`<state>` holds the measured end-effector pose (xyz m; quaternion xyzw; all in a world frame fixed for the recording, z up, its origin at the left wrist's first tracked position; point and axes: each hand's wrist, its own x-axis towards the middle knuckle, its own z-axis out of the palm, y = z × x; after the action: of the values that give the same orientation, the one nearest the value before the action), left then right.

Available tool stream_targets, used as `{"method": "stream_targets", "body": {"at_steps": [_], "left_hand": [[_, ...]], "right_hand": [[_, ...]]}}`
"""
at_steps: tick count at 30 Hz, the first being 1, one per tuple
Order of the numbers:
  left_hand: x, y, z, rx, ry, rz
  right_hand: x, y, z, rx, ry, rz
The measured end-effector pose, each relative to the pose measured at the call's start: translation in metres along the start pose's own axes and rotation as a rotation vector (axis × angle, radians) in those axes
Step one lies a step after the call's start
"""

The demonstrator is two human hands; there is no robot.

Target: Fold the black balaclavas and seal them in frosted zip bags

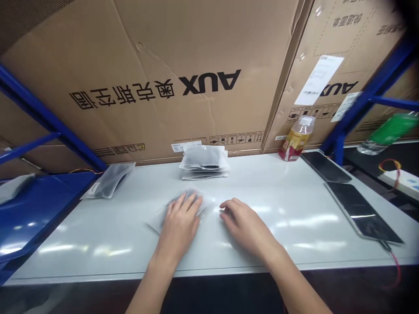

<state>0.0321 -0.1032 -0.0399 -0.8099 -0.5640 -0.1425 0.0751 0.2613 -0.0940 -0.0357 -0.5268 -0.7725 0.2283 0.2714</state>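
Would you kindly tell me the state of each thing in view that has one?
Left hand: spread over a bag
Covered bag: blurred, partly hidden
Right hand: loosely curled, no object visible in it
Stacked bags: piled up
Left-side bag: lying apart from the stack
Red-and-yellow bottle: upright
Near device: screen dark, cable attached
Far device: screen dark
Large carton: lettering upside down

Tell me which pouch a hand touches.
The pouch under the left hand; no hand touches the stacked pouches behind it or the white-labelled pouch farther left.
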Motion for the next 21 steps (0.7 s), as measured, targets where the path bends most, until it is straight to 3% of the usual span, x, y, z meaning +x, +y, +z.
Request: {"method": "stream_targets", "body": {"at_steps": [6,11,13,18,21], "left_hand": [[0.002,-0.003,-0.011,-0.057,0.019,-0.035],[-0.023,-0.016,-0.048,-0.269,0.003,-0.015],[-0.040,-0.027,-0.058,-0.313,0.002,-0.005],[-0.075,-0.046,-0.049,-0.226,-0.143,0.085],[-0.079,-0.045,-0.041,-0.191,-0.089,0.102]], "right_hand": [[0.010,-0.018,0.003,0.039,0.027,-0.103],[0.034,-0.034,0.003,-0.107,-0.051,-0.479],[0.045,-0.038,0.008,-0.177,-0.109,-0.550],[0.066,-0.038,0.026,-0.245,-0.121,-0.590],[0.070,-0.034,0.029,-0.267,-0.127,-0.661]]}}
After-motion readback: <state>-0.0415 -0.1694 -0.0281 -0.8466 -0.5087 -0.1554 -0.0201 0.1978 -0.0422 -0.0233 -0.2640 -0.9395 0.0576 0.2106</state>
